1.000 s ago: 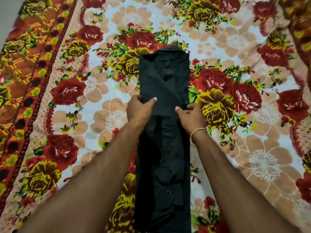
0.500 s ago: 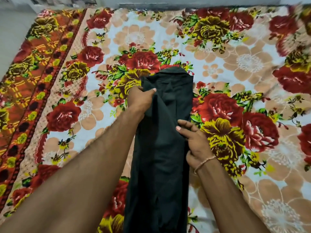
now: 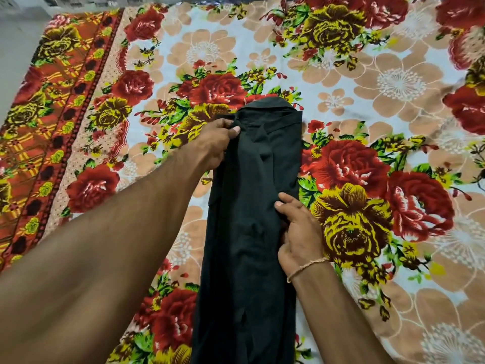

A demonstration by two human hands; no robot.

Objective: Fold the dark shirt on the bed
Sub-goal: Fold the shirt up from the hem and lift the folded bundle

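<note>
The dark shirt (image 3: 252, 232) lies on the bed as a long narrow strip, its collar end far from me and its lower end running off the bottom of the view. My left hand (image 3: 212, 143) pinches the shirt's left edge near the collar end. My right hand (image 3: 299, 232) grips the right edge about halfway down, thumb on top of the cloth. A thin bracelet circles my right wrist. Both forearms hide part of the bedsheet beside the shirt.
The bed is covered by a floral bedsheet (image 3: 367, 74) with red and yellow roses and a red patterned border (image 3: 39, 127) on the left. The bed's left edge and a grey floor (image 3: 15, 48) show at the upper left.
My left hand has slid up the shirt's left edge toward the collar end while the right hand stayed near the middle of the right edge. The camera view has shifted up the bed.
</note>
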